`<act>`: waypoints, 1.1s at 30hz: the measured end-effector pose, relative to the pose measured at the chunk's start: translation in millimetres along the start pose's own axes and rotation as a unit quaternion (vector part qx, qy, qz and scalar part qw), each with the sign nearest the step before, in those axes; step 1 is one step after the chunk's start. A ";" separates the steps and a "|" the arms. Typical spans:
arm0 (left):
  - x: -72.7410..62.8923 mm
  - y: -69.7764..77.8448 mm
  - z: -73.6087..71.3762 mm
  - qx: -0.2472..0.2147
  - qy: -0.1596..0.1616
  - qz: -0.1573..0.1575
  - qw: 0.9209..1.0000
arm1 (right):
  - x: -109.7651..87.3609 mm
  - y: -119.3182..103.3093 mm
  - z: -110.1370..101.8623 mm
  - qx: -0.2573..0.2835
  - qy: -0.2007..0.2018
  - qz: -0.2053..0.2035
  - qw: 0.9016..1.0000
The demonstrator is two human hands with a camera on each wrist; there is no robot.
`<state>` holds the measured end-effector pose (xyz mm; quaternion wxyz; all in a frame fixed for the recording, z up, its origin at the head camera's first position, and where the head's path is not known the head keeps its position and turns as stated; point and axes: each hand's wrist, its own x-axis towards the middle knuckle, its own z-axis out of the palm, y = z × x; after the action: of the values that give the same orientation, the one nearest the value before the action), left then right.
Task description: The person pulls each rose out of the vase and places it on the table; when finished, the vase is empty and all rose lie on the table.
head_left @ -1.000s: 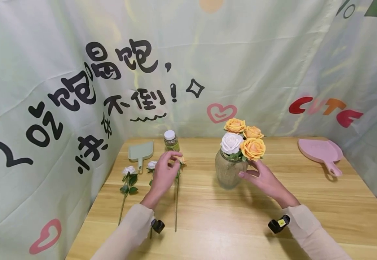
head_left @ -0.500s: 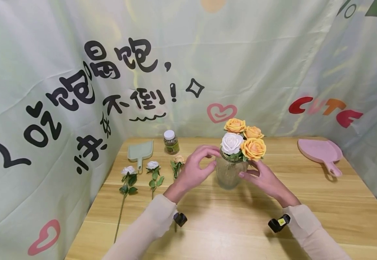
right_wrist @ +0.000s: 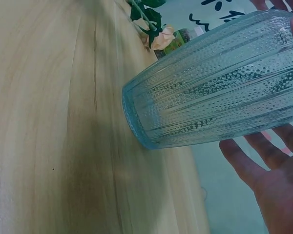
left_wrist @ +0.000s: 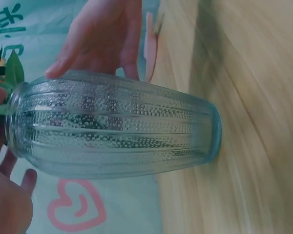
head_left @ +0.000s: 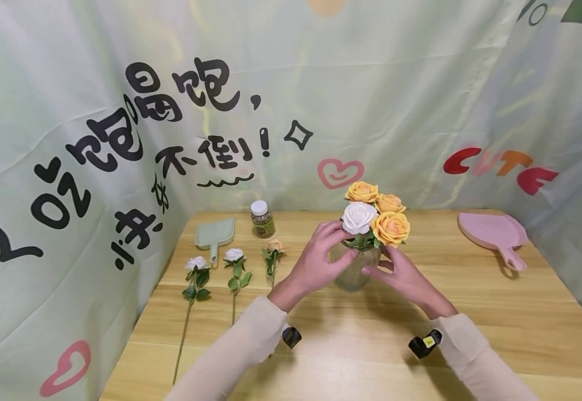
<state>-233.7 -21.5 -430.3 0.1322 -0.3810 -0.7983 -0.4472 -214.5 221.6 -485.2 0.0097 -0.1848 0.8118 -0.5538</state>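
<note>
A ribbed glass vase [head_left: 353, 277] stands upright on the table, holding several orange roses [head_left: 391, 228] and one white rose [head_left: 358, 218]. My left hand [head_left: 316, 263] is round the vase's neck, thumb in front and fingers reaching behind the white rose; some fingertips stand off the glass in the left wrist view. On the other side, my right hand [head_left: 413, 281] holds the vase with its thumb towards the front and its fingers along the far side. Green leaves [left_wrist: 13, 70] poke out at the vase's mouth beside my left thumb.
Left on the wooden table [head_left: 351, 356] lie two white roses [head_left: 197, 264] and a peach rose [head_left: 275, 245]. Behind them are a grey-green dustpan-shaped tray [head_left: 215, 233] and a white-capped jar [head_left: 262, 220]. A pink tray [head_left: 492, 231] lies at right. Printed curtains [head_left: 396, 100] enclose the table.
My left hand has moved right, from the loose peach rose to the vase's neck. The right hand has stayed at the vase, and the vase stands in the same place.
</note>
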 end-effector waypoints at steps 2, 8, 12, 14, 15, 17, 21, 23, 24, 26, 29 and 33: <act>2.4 0.8 2.3 0.011 0.000 -0.003 1.000 | 0.8 -0.9 0.1 -0.002 -0.001 -0.003 1.000; 4.6 4.4 3.8 0.005 0.018 0.007 1.000 | 1.9 1.2 0.1 0.002 0.002 -0.009 1.000; 5.4 4.3 5.1 0.003 0.005 0.023 1.000 | 1.7 2.6 0.4 -0.004 0.009 -0.010 1.000; 5.3 4.2 5.9 0.001 -0.003 0.024 1.000 | 0.9 2.9 0.3 -0.004 0.010 -0.007 1.000; 5.1 4.5 5.7 -0.002 -0.001 0.024 1.000 | 0.9 3.2 0.5 -0.002 0.009 -0.005 1.000; 5.3 5.7 4.2 -0.011 0.016 0.018 1.000 | 0.8 3.5 0.6 0.001 0.006 -0.003 1.000; 8.5 10.4 -4.6 -0.040 0.068 0.017 0.997 | 2.5 2.1 1.5 0.011 0.003 0.008 1.000; 12.6 15.0 -8.9 -0.056 0.088 0.020 0.994 | 2.4 1.4 0.4 0.011 0.005 0.013 1.000; 14.6 17.6 -10.9 -0.065 0.098 0.020 0.993 | 2.4 0.8 0.1 0.014 0.004 0.015 1.000; 18.1 21.6 -14.2 -0.080 0.116 0.017 0.990 | 2.8 -0.1 -0.3 0.016 0.002 0.017 1.000; 22.0 25.9 -16.6 -0.093 0.129 0.005 0.987 | 3.2 -0.7 -0.3 0.015 0.000 0.018 1.000; 23.8 27.3 -15.2 -0.097 0.141 -0.013 0.985 | 2.6 0.1 0.2 0.011 0.002 0.015 1.000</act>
<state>-231.9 -13.9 -391.8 0.1998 -0.3150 -0.7294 -0.5734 -217.0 220.6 -484.8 0.0187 -0.1717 0.8082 -0.5630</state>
